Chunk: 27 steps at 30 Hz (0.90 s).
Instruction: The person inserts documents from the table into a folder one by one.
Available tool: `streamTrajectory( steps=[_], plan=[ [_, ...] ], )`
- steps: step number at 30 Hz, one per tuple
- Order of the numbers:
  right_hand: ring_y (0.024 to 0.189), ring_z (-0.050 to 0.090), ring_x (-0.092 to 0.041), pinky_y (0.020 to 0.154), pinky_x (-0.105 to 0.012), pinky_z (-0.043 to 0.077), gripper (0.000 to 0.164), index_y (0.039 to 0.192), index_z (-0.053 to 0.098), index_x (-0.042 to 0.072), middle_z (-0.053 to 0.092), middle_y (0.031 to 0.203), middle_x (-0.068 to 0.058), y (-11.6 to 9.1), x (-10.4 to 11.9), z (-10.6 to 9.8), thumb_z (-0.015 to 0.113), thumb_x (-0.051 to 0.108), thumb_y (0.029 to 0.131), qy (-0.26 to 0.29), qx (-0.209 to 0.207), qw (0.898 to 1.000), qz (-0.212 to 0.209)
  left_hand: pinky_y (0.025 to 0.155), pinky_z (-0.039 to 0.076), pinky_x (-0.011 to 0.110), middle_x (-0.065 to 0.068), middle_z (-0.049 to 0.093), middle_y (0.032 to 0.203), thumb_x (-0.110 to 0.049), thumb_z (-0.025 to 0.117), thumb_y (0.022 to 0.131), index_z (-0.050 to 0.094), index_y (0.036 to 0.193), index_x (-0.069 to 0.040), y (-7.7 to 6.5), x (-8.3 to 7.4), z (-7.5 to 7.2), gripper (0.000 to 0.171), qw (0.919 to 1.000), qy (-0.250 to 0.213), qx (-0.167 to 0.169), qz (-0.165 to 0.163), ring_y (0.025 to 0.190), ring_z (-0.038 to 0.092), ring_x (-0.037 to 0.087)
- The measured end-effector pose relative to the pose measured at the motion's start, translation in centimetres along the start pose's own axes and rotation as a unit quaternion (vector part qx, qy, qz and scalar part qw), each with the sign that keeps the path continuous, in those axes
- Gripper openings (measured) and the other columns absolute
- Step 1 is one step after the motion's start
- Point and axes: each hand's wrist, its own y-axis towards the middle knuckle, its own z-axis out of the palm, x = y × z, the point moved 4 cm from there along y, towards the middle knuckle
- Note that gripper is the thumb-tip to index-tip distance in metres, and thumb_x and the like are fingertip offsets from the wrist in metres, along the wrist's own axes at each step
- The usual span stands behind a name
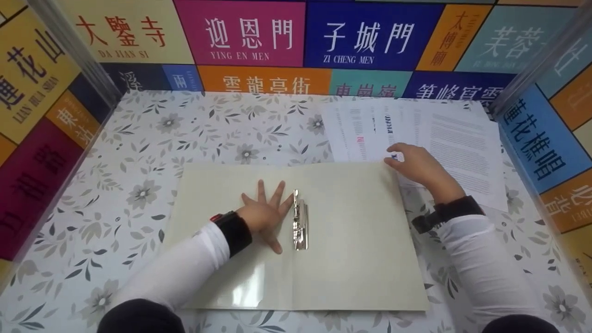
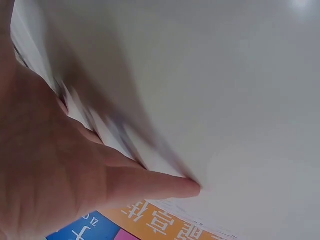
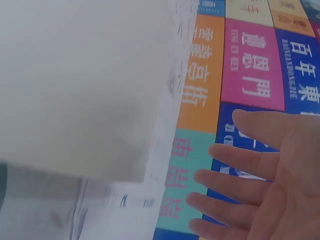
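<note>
A cream folder (image 1: 356, 222) lies spread out on the table, with a metal lever clip (image 1: 301, 226) standing along its inner fold. My left hand (image 1: 266, 215) rests on the left cover, fingers straight and fanned out beside the clip. In the left wrist view, one fingertip (image 2: 192, 188) meets the smooth pale surface. By the folder's top right corner is my right hand (image 1: 418, 164), overlapping the sheets behind it. The right wrist view shows that hand (image 3: 265, 185) with extended, separated fingers and nothing in them.
Several printed paper sheets (image 1: 458, 138) lie fanned out behind and to the right of the folder, partly under its corner. Colourful panels with large characters (image 1: 249, 34) wall in the back and both sides. A flower-patterned cover (image 1: 152, 138) lines the table.
</note>
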Motion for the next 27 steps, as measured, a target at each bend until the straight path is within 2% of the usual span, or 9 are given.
streamTrajectory(
  steps=[5,10,15,20,24,27],
  plan=[
    [0.137,0.028,-0.051,0.111,-0.064,0.026,0.058,0.141,0.04,-0.004,0.034,0.147,-0.033,-0.3,-4.5,-1.1,0.047,0.037,0.1,0.046,-0.018,0.998,0.049,0.101,0.019,0.08,0.014,-0.031,0.155,-0.067,0.075,0.062,-0.014,0.154,-0.025,-0.1,0.0,-0.1,0.135,1.0,0.004,0.0,0.004,0.137,-0.015,0.06],
    [0.137,0.024,-0.054,0.111,-0.065,0.024,0.062,0.143,0.036,-0.005,0.028,0.149,-0.035,-1.0,-8.6,-2.0,0.043,0.038,0.101,0.092,-0.038,0.991,0.094,0.103,0.018,0.079,0.013,-0.031,0.156,-0.065,0.078,0.061,-0.013,0.154,-0.026,-0.2,-0.1,-0.3,0.136,1.0,-0.004,0.005,-0.003,0.138,-0.017,0.058],
    [0.138,0.02,-0.054,0.113,-0.063,0.021,0.064,0.146,0.028,-0.008,0.02,0.151,-0.037,-2.1,-12.8,-2.4,0.04,0.037,0.101,0.108,-0.06,0.978,0.168,0.104,0.017,0.078,0.012,-0.031,0.156,-0.064,0.078,0.062,-0.013,0.154,-0.027,-0.3,-0.2,-0.2,0.135,0.9999,-0.008,0.005,-0.006,0.138,-0.016,0.058],
    [0.138,0.018,-0.055,0.114,-0.062,0.02,0.07,0.147,0.019,-0.011,0.016,0.15,-0.04,-3.3,-16.0,-2.6,0.041,0.036,0.1,0.112,-0.07,0.965,0.227,0.103,0.016,0.079,0.013,-0.03,0.156,-0.064,0.078,0.062,-0.012,0.154,-0.026,-0.4,0.0,-0.2,0.135,0.9999,-0.014,-0.005,-0.002,0.138,-0.015,0.059],
    [0.137,0.015,-0.058,0.114,-0.063,0.019,0.078,0.147,0.013,-0.012,0.014,0.148,-0.042,-4.2,-18.2,-2.4,0.044,0.038,0.098,0.12,-0.057,0.952,0.276,0.102,0.016,0.079,0.014,-0.03,0.156,-0.064,0.078,0.062,-0.012,0.155,-0.025,-0.4,0.0,-0.3,0.135,0.9998,-0.016,-0.011,0.004,0.138,-0.013,0.059],
    [0.139,0.009,-0.058,0.115,-0.064,0.014,0.088,0.148,0.002,-0.012,0.007,0.15,-0.042,-4.8,-19.6,-1.9,0.046,0.043,0.097,0.139,-0.034,0.942,0.302,0.102,0.016,0.079,0.013,-0.03,0.156,-0.064,0.078,0.062,-0.012,0.154,-0.024,-0.4,0.0,-0.2,0.135,0.9997,-0.02,-0.01,0.007,0.138,-0.014,0.059]
  ],
)
